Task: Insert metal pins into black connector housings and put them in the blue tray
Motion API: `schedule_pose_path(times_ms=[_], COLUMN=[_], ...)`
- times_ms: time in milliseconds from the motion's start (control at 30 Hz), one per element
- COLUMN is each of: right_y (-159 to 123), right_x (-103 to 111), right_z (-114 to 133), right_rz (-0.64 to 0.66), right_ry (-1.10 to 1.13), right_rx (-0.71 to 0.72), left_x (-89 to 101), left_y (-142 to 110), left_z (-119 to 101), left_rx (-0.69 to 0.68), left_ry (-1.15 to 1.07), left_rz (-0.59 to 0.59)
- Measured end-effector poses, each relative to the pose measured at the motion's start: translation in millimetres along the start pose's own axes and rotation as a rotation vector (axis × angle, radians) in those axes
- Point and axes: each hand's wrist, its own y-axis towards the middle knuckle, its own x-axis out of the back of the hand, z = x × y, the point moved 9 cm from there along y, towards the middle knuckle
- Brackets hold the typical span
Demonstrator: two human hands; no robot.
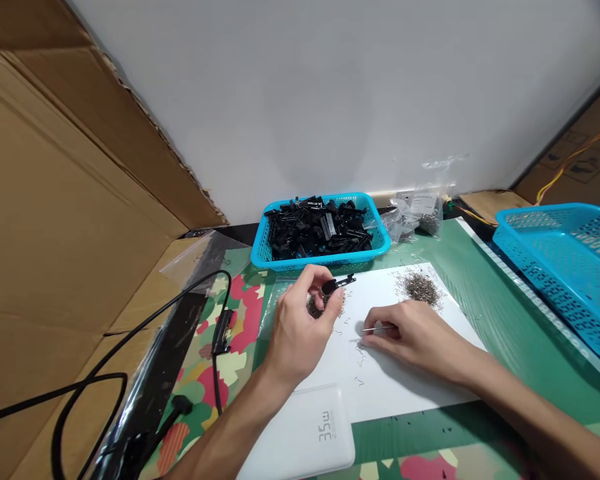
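Over white rectangular paper sheet [395, 393] on green desk mat [510, 280], pinching narrow black plastic part [342, 282] btwn thumb and bent fingers of L hand [297, 333], w/ far end poking free near blue perforated plastic basket [320, 265]. In R hand [420, 333], fingers closed on thin silvery metal rod [379, 328], low over sheet; exact type of rod, can't tell. Beside both, small bent metal bits [359, 381] lying loose, w/ brownish metal pile [421, 288] at R. Best: grip black part by its wide body, w/ light pressure, narrow end unblocked. Brace R wrist on sheet, point rod tip in clear view, tease tangled bits apart 1 at a time, and avoid brushing pile w/ forearm.
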Motion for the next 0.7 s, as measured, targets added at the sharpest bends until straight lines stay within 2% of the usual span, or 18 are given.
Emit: schedule_pose_path(times_ms=[233, 467, 700], right_y=[-0.2, -1.0, 0.2], right_x=[-6.5, -13.5, -5.6], right_z=[-3.3, -1.2, 0.3], right_rz=[-0.042, 0.020, 0.002], right_ry=[-0.009, -0.009, -0.003], right_rx=[-0.004, 0.030, 0.052], left_x=[0.1, -2.6, -5.5], left_y=[-1.8, -1.2, -2.3], left_z=[-1.6, -1.2, -0.6], left_rx=[-0.014, -0.014, -0.016], left_ry=[-0.001, 0.016, 0.012], left_rz=[0.000, 0.034, 0.048])
